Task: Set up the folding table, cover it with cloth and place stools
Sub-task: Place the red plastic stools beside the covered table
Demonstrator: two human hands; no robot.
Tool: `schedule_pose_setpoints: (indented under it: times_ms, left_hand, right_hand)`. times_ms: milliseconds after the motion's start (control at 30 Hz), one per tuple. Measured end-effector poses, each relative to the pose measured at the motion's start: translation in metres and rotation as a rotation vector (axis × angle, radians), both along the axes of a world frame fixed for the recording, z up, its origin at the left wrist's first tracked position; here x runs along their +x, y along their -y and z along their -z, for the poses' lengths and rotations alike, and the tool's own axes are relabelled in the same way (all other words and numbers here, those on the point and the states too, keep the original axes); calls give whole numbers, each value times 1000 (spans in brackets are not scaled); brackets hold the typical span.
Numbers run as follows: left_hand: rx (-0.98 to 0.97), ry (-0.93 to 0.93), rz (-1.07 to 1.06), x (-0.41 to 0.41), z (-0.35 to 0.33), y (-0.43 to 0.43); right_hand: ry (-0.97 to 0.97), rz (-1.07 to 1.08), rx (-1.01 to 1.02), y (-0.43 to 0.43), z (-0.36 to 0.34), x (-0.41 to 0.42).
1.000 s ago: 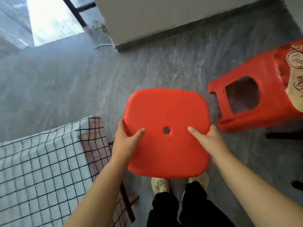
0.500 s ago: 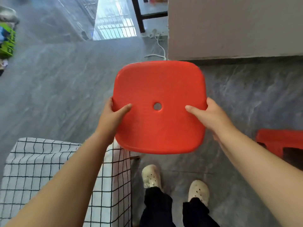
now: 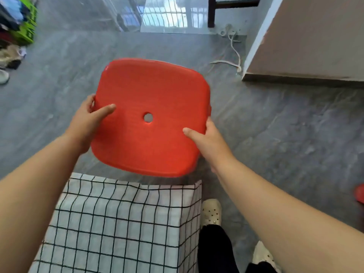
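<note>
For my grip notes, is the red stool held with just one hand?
No, the left hand and the right hand each grip opposite edges of the red stool.

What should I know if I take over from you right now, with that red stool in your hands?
Left hand: grips the left edge of the red stool, thumb on the seat.
Right hand: grips its right edge, thumb on the seat.
Red stool: held up over the grey floor, just past the far end of the checked cloth. Its legs are hidden under the seat.
Done: the cloth is spread over the table, which it hides.
Left: set this stool down by the table. Something red shows at the right edge, too little to tell what.
</note>
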State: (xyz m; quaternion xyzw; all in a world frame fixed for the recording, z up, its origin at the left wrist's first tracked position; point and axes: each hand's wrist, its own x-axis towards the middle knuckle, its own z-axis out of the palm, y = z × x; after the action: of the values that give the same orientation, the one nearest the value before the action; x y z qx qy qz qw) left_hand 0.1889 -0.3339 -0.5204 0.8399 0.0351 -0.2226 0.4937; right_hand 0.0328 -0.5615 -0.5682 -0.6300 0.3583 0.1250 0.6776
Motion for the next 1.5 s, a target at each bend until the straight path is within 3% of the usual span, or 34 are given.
schedule_pose_setpoints:
  times_ms: [133,333,567,633,733,900,1200,1500]
  left_hand:
    - [85,5,-1,38,25,-51]
    - [560,31,35,41,79,-103]
    - [745,200,114,25,64,-73]
    - [733,361,203,5,57,-38]
    - [628,424,312,-47,51,30]
    - [468,388,514,-167,46,167]
    - [238,270,774,-442,31,432]
    - [85,-85,955,-713,15,638]
  right_hand:
    - [6,-126,71,-50,24,21]
    - [76,-251,18,-82,35,51]
    - [107,-225,-71,-62,34,29]
    - [102,-189,-163,-39,29,15]
    - [92,-145,-300,11,21,-21]
    - [-3,12,-485,120,8,-138]
    - [-151,377,-756,352,-19,-449]
    - [-345,606,-853,507,-43,-711]
